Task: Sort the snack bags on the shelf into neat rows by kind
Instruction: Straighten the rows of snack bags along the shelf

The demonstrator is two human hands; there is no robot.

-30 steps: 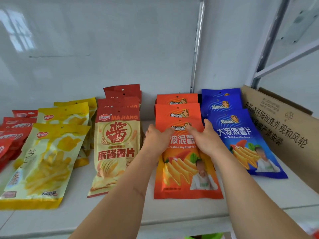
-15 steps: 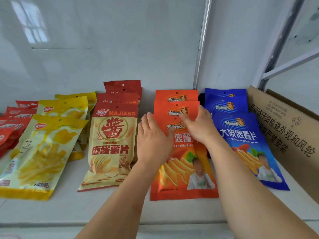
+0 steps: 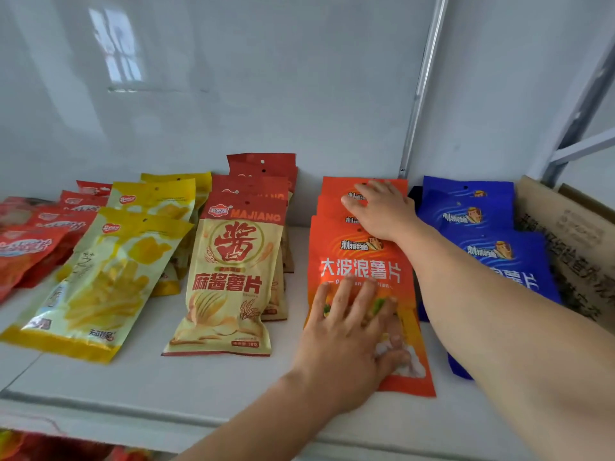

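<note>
White shelf (image 3: 206, 387) is carrying five rows of snack bags lying flat and overlapping. Brown cardboard box (image 3: 572, 247) is leaning at the far right, beyond the blue bags (image 3: 479, 211). Yellow bags (image 3: 109, 274) and red-and-cream bags (image 3: 229, 277) are lying left of both hands. Orange bags (image 3: 352, 254) are sitting under the hands: the left hand (image 3: 346, 331) is pressing flat, fingers (image 3: 339, 294) spread straight, on the front bag, while the right hand (image 3: 382, 211) is resting its extended fingers on the rear orange bags.
</note>
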